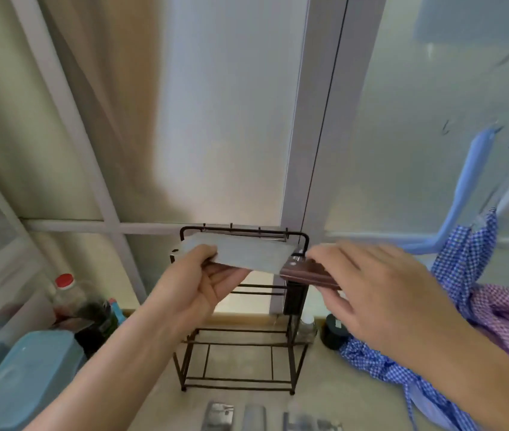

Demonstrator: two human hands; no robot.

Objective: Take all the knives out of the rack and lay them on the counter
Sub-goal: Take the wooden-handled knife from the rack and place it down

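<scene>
At frame centre both hands clamp a broad rectangular steel cleaver [240,255] above the thin black wire rack [240,362]: left hand [198,283] pinches the matte blade, right hand [380,293] wraps its dark wooden handle; blurred metal blades [237,416] lie cropped at the bottom edge

I am seeing a grey-bladed, reddish-brown-handled cleaver [247,255], dark brown wire rack [237,362], blue-checked cloth [461,259], pale blue plastic tub [26,374].

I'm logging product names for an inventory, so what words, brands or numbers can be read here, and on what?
None can be read.
Red-capped bottle: any label too blurred to read.
Small dark jar: pale sticker, too small to read.
Cleaver blade: no marking legible.
</scene>
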